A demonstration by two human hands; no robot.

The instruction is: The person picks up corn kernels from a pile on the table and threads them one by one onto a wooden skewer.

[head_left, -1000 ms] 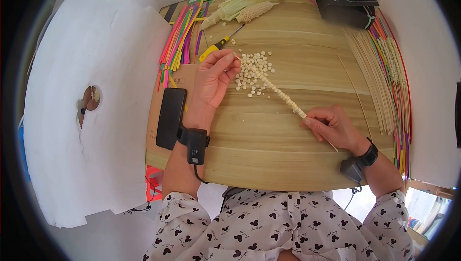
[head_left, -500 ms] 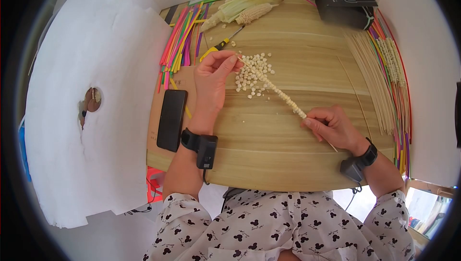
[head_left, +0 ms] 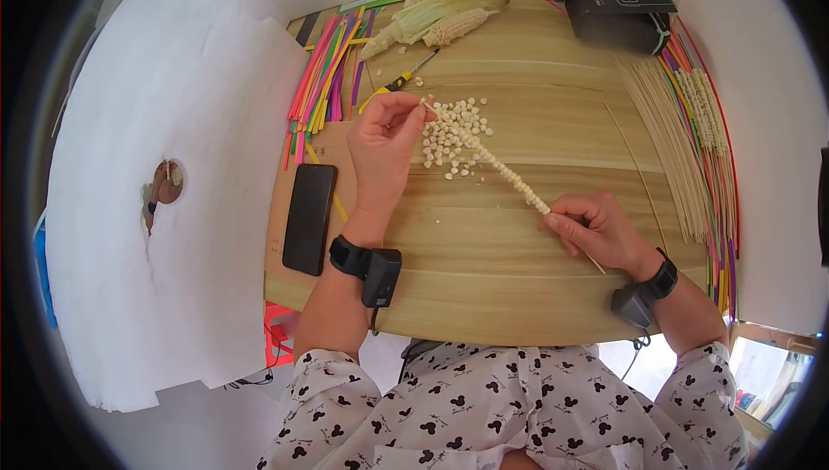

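A thin bamboo skewer (head_left: 591, 261) slants over the table, strung with a long row of pale corn kernels (head_left: 509, 174). My right hand (head_left: 596, 226) is closed round its lower part, just below the row, with the bare end sticking out beneath. At the upper end, the thumb and forefinger of my left hand (head_left: 387, 135) pinch the tip, where a small pale bit shows between the fingertips. Loose corn kernels (head_left: 449, 156) lie in a pile beneath the upper half of the skewer.
Stripped corn with husks (head_left: 445, 14) and a yellow-black screwdriver (head_left: 399, 82) lie farther back. Coloured strips (head_left: 324, 73) and a phone (head_left: 309, 219) are at left. Bare skewers (head_left: 665, 142), finished kernel skewers (head_left: 704, 111) and a black box (head_left: 620, 19) line the right.
My left hand has shifted very slightly at the skewer's tip, and its wrist has turned a little. My right hand stays in place on the skewer.
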